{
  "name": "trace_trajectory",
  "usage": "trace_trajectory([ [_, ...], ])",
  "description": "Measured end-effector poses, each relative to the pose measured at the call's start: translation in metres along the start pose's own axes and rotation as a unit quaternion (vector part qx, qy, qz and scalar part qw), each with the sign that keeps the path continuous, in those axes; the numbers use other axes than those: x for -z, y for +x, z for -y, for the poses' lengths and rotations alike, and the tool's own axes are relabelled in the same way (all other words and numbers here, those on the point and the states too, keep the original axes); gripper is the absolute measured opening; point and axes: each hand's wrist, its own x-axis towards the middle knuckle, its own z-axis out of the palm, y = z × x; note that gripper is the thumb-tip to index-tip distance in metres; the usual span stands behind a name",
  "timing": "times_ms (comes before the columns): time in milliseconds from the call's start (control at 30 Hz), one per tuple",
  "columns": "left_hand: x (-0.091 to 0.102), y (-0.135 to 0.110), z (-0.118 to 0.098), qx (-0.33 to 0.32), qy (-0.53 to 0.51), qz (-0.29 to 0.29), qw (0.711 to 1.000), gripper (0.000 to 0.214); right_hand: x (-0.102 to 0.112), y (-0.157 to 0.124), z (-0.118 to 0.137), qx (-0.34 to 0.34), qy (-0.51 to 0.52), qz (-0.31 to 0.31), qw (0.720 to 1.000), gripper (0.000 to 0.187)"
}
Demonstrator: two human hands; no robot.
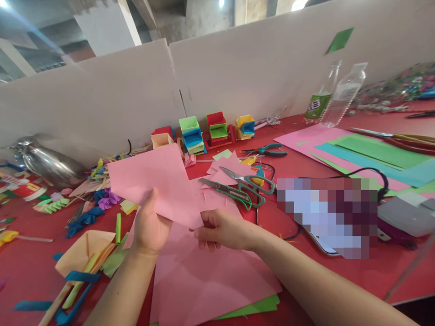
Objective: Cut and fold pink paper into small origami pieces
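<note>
Raised off the table is a pink sheet of paper (152,179), tilted up in front of me. My left hand (152,226) grips its lower edge, thumb on the near face and fingers hidden behind. At the sheet's lower right corner is my right hand (217,230), its thumb and fingers closed on the edge. Larger pink paper (210,276) lies flat beneath both hands, with green paper (253,308) showing under it. Just beyond my right hand rest a utility knife (226,189) and scissors (251,181) with grey-green handles.
Small folded paper boxes (217,129) stand along the white partition (254,72). Pliers (267,150) lie before them. A phone with a blurred screen (326,217), a stapler (404,217) and coloured sheets (384,154) are on the right. Paper scraps and a metal jug (50,163) occupy the left.
</note>
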Motion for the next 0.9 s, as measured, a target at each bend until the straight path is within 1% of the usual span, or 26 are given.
trace_trajectory([
  [67,0.000,0.001,-0.001,-0.015,0.002,-0.011,1.000,0.025,-0.001,-0.001,0.001,-0.017,-0.028,-0.012,0.999,0.017],
  [133,0.000,0.001,-0.001,-0.033,0.001,-0.024,0.999,0.024,-0.003,-0.002,0.002,-0.040,-0.106,-0.050,0.992,0.019],
  [167,0.000,0.002,0.000,-0.040,0.001,-0.026,0.999,0.024,-0.004,-0.001,0.003,-0.051,-0.163,-0.079,0.982,0.020],
  [233,0.000,0.002,0.001,-0.057,-0.001,-0.027,0.998,0.024,-0.008,-0.001,0.005,-0.065,-0.284,-0.132,0.947,0.020],
  [300,0.000,0.001,0.003,-0.067,-0.003,-0.028,0.997,0.024,-0.011,0.001,0.005,-0.072,-0.368,-0.156,0.914,0.022],
  [367,0.000,0.000,0.004,-0.074,-0.005,-0.023,0.997,0.024,-0.012,0.003,0.005,-0.081,-0.404,-0.156,0.898,0.027],
  [467,0.000,-0.001,0.004,-0.077,-0.002,-0.005,0.997,0.025,-0.013,0.004,0.002,-0.086,-0.423,-0.162,0.887,0.031],
  [600,0.001,-0.001,0.005,-0.084,0.009,0.017,0.996,0.026,-0.013,0.004,0.000,-0.078,-0.433,-0.171,0.882,0.032],
  [700,0.003,-0.001,0.006,-0.103,0.024,0.025,0.994,0.029,-0.012,0.003,0.003,-0.085,-0.419,-0.172,0.888,0.032],
  [800,0.005,0.002,0.007,-0.114,0.030,0.013,0.993,0.028,-0.010,0.002,0.005,-0.087,-0.377,-0.166,0.907,0.027],
  [900,0.007,0.005,0.005,-0.112,0.030,-0.002,0.993,0.027,-0.007,0.001,0.005,-0.058,-0.296,-0.160,0.940,0.010],
])
